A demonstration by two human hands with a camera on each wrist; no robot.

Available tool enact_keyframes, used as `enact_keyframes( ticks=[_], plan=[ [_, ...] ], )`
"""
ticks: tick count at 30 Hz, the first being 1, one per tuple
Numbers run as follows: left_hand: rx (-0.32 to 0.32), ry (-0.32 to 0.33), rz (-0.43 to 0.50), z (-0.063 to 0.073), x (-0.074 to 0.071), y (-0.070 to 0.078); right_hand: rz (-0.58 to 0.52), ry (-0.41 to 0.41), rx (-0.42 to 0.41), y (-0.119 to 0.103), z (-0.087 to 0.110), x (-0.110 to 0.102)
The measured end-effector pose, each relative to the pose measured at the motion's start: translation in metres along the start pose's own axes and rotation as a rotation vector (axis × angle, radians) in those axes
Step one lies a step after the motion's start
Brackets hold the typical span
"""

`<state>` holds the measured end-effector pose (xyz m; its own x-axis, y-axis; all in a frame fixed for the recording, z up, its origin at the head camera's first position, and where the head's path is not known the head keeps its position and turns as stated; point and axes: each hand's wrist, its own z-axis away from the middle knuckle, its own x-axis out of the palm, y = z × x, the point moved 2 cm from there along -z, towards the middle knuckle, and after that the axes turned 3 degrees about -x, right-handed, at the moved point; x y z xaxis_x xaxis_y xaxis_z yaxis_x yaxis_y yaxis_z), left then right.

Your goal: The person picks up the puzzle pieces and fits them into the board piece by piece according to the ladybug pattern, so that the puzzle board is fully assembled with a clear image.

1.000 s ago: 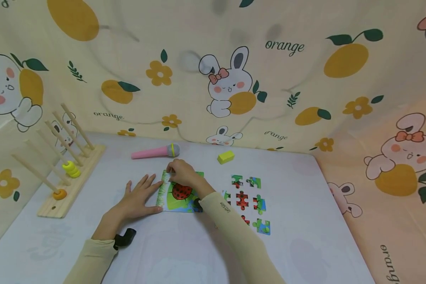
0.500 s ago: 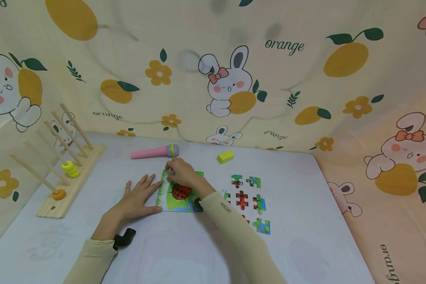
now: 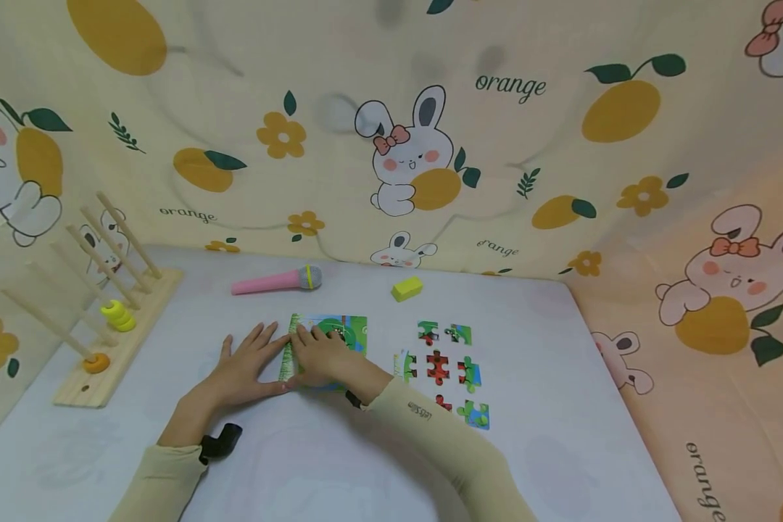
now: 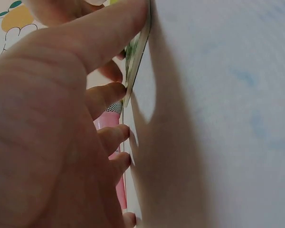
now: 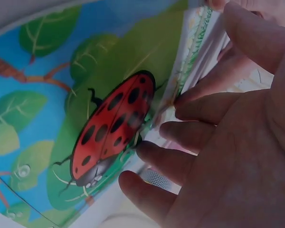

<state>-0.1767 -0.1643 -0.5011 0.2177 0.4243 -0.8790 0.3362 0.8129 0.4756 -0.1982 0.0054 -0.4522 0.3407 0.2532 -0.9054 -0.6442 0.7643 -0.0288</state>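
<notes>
Puzzle board lies right of my left hand, beneath my right hand, the nearer one; long axis unclear; loose pieces farther right | left fingers spread against its grassy edge, right fingers extended over it, neither gripping | glossy, red black-spotted ladybug, green leaves

On the table, a peg rack stands at frame left, a microphone left of a block near mid-frame, and below them a board under the right hand, between the left hand and, further right, puzzle pieces.
</notes>
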Motion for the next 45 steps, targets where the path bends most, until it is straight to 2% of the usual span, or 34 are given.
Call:
enact_keyframes(
  ticks=[11, 14, 17, 20, 22, 25, 28, 31, 33, 38, 42, 45],
  plan=[
    [-0.001, -0.002, -0.009, -0.002, 0.001, -0.003, 0.024, -0.009, -0.003, 0.0, -0.003, 0.002],
    [-0.001, 0.0, -0.001, -0.002, 0.001, -0.003, -0.01, 0.012, -0.034, 0.005, -0.003, 0.004],
    [-0.004, -0.005, 0.015, -0.001, 0.001, -0.002, -0.114, 0.065, -0.094, 0.017, 0.0, 0.002],
    [0.002, -0.003, 0.023, -0.001, 0.001, -0.001, -0.239, 0.141, -0.139, 0.037, 0.009, -0.002],
    [0.002, 0.0, 0.02, -0.001, 0.001, 0.001, -0.295, 0.198, -0.136, 0.056, 0.018, -0.006],
    [-0.002, 0.002, 0.015, 0.0, 0.001, 0.002, -0.367, 0.272, -0.057, 0.094, 0.035, -0.006],
    [-0.004, 0.004, 0.026, 0.0, 0.0, 0.003, -0.432, 0.331, 0.061, 0.136, 0.054, 0.002],
    [0.013, 0.011, 0.029, -0.001, -0.002, -0.001, -0.447, 0.358, 0.149, 0.173, 0.071, 0.015],
    [0.028, 0.003, 0.029, -0.004, -0.004, -0.006, -0.443, 0.357, 0.173, 0.192, 0.08, 0.024],
    [0.075, -0.028, 0.07, -0.013, -0.011, -0.018, -0.466, 0.326, 0.187, 0.215, 0.091, 0.036],
    [0.088, -0.04, 0.071, -0.017, -0.013, -0.025, -0.508, 0.309, 0.199, 0.219, 0.091, 0.04],
    [0.083, -0.049, 0.045, -0.018, -0.011, -0.025, -0.516, 0.309, 0.197, 0.219, 0.09, 0.042]
  ],
)
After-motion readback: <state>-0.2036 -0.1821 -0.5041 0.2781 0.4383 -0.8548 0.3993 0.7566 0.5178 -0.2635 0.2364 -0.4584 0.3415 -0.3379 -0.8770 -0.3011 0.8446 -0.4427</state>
